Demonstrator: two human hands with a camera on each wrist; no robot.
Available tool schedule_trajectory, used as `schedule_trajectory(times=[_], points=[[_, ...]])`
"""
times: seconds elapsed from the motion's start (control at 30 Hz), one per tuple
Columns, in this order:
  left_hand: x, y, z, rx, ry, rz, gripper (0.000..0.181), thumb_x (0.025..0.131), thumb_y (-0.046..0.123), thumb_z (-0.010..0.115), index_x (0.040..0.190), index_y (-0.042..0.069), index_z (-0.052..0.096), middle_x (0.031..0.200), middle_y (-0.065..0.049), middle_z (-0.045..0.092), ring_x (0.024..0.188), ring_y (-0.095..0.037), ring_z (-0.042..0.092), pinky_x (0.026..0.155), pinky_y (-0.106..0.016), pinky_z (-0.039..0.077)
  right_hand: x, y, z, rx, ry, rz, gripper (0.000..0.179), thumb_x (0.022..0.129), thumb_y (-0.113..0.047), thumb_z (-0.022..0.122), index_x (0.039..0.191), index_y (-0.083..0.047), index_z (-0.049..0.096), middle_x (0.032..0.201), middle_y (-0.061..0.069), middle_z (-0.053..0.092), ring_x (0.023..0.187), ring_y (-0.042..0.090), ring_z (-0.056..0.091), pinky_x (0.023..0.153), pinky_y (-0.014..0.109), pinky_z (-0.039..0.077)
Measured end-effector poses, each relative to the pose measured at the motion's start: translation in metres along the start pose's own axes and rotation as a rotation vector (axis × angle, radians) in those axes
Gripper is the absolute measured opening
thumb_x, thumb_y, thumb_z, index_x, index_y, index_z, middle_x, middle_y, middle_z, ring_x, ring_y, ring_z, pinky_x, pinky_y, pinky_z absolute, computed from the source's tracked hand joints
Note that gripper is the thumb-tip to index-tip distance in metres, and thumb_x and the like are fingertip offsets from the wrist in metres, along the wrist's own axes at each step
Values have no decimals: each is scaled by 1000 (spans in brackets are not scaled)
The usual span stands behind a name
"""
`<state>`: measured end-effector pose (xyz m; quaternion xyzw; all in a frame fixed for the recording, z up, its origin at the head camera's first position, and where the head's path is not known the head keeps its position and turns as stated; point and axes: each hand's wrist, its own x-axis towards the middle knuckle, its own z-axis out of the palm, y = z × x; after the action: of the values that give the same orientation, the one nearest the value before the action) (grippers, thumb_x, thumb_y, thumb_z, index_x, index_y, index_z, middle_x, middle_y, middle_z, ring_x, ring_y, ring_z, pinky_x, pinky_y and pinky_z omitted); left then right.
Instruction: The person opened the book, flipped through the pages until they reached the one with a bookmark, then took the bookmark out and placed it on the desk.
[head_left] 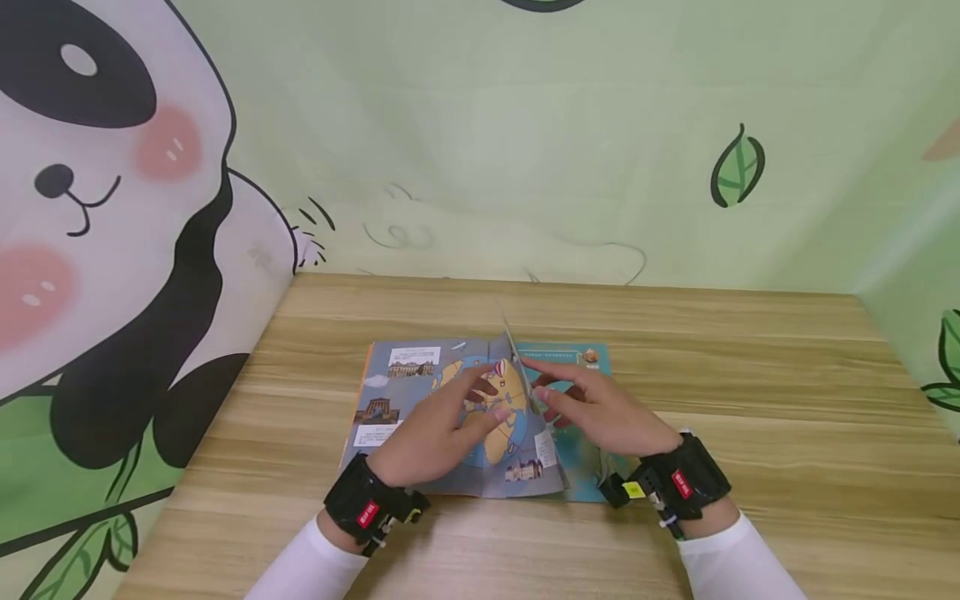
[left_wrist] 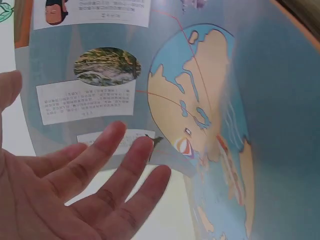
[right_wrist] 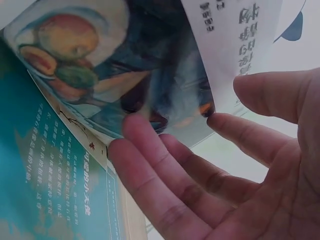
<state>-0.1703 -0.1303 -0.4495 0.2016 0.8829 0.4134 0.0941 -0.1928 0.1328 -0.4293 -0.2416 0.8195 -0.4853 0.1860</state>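
An illustrated book [head_left: 420, 390] lies spread on the table, a globe map across its grey-blue left side and a teal page [head_left: 568, 357] at right. Between them a page [right_wrist: 170, 45] stands partly lifted, a painting of fruit on its right-hand face. My right hand [head_left: 611, 412] is on that face, fingers extended, fingertips right at the painting in the right wrist view. Over the map hovers my left hand [head_left: 435, 437], its fingers spread and relaxed with nothing between them. The left wrist view shows that palm and fingers [left_wrist: 107, 185] in front of the printed page.
The wood-grain table [head_left: 750, 367] extends around the book on all sides. Behind it hangs a pale green backdrop [head_left: 600, 150] with leaf drawings, and a large cartoon panda [head_left: 112, 275] covers the left side. Each wrist wears a black camera strap [head_left: 686, 483].
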Motion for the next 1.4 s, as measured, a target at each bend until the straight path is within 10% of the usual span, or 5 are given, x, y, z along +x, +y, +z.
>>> schedule_trajectory(times=[0.87,1.4], points=[[-7,19,-7,-121,5,-28,75,101,57,59,162,24,32,145,4,57,113,-15,69,85,-35,61,-1,-5,13,-33,-10,10,49,107,-36,56,155,-40,47,153,7,49,112,25,61,88,49,58],[-7,16,-9,-27,24,-20,64,102,21,61,160,18,34,105,7,74,86,-7,68,68,-29,56,0,0,9,-56,29,55,51,108,-32,55,158,-24,45,149,10,55,111,24,64,88,37,56]])
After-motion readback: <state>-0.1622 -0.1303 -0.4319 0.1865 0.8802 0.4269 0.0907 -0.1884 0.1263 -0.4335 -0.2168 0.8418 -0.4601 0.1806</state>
